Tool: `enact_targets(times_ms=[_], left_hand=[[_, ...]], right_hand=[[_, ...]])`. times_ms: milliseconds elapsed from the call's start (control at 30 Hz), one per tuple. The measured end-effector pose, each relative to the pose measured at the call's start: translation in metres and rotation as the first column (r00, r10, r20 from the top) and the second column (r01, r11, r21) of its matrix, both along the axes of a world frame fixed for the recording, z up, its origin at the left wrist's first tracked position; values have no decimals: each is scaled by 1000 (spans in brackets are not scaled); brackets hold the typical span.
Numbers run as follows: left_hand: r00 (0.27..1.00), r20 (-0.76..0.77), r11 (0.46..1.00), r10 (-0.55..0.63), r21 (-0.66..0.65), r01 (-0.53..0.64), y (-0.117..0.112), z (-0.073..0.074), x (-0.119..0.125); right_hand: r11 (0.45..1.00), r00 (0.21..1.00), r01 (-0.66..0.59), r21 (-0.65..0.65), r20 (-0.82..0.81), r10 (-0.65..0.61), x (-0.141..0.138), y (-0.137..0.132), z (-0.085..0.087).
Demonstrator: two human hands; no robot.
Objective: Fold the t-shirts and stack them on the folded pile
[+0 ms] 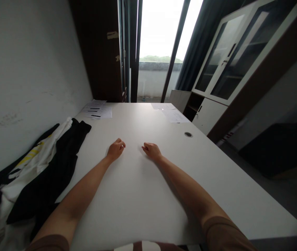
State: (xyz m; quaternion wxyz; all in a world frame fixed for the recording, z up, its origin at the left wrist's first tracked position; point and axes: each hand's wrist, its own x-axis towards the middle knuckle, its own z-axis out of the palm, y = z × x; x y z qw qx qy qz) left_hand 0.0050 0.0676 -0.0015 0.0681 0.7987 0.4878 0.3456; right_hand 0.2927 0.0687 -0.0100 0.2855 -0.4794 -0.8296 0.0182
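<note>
Both my forearms stretch out over a white table (143,195). My left hand (115,149) rests on the tabletop with its fingers curled in loosely and nothing in them. My right hand (151,150) lies a short gap to its right, fingers also curled under, holding nothing. The two hands point toward each other and do not touch. A heap of black, white and yellow clothing (41,167) lies along the table's left side, a forearm's width from my left arm.
Loose printed papers (97,111) lie at the far left corner, more sheets (171,113) at the far right. A round cable hole (188,134) sits near the right edge. A wall runs along the left; a glass-door cabinet (227,66) stands at the right, a window behind.
</note>
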Motion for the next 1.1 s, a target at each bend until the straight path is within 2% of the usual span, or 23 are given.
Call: enact_targets(times_ms=[267,667,1100], left_hand=[[1000,8,999,-9,31,8,-1,1,-1],[1000,-23,1000,18,10,-17,0,0,0],[1000,-3,1000,-14,8,14,-1,1,0]], right_hand=[[1000,1000,-4,-9,-4,4,0,-3,4],[1000,1000,-8,2,-5,8,1,1,-2],[1000,1000,-7,0,-7,7,1,0,0]])
